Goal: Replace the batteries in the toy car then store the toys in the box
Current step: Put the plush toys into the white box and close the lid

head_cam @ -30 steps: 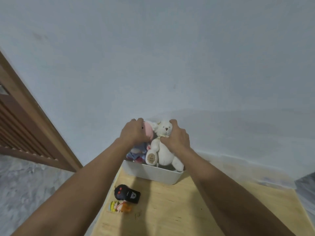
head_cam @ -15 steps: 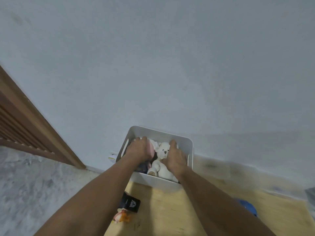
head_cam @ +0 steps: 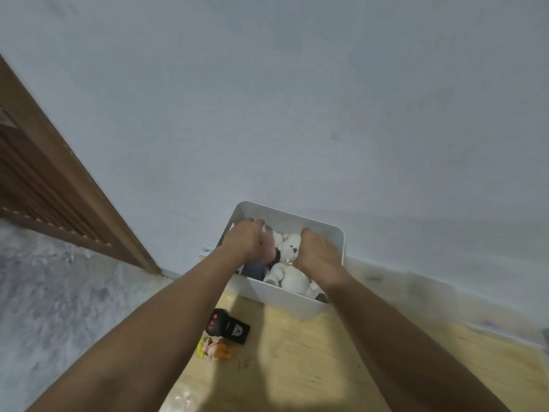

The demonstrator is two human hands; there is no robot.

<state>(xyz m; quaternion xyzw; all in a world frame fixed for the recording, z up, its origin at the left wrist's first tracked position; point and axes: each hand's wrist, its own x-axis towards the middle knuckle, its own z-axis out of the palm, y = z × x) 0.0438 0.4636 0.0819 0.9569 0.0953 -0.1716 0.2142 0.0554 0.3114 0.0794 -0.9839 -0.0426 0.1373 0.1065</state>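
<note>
A white plastic box (head_cam: 285, 301) stands at the far edge of the wooden table against the wall. Inside it lie a white teddy bear (head_cam: 292, 270) and a pink and purple plush toy (head_cam: 261, 263). My left hand (head_cam: 242, 240) is inside the box with its fingers curled on the pink plush toy. To the right, my right hand (head_cam: 319, 252) presses on the white teddy bear, fingers curled round it. A black remote control (head_cam: 227, 326) with red buttons lies on the table in front of the box. Beside it lies a small yellow and orange figurine (head_cam: 214, 348).
The wooden table (head_cam: 297, 367) ends at a pale wall behind the box. A brown slatted wooden door (head_cam: 44, 185) stands at the left, with grey stone floor (head_cam: 44, 292) below it. Crumpled clear plastic (head_cam: 181, 399) lies at the table's near edge.
Both hands lowered the plush toys from above the box down into it. The view tilted downward, so the box's rim and inside now show.
</note>
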